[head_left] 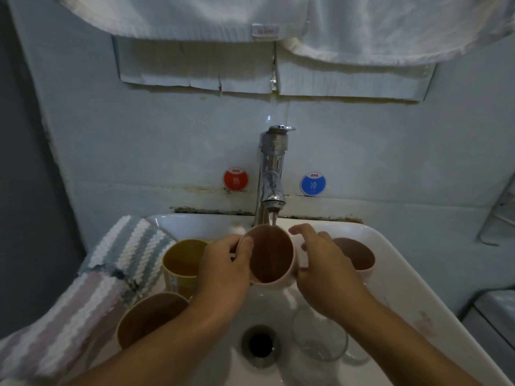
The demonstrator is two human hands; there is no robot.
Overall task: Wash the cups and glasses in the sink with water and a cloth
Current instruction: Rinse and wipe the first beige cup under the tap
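Left hand [223,270] grips the pink cup [271,260] by its rim under the running tap [271,174], while right hand [326,271] touches its side, fingers loosely open.

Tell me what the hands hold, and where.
The left hand grips the pink cup at its left rim, thumb over it. The right hand is beside its right wall; grip cannot be told.

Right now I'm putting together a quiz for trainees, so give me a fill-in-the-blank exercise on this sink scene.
1. The left hand holds a pink cup under the running ____.
2. The striped cloth lies on the ____ side of the sink.
3. The clear glass sits right of the ____.
Missing words: tap; left; drain.
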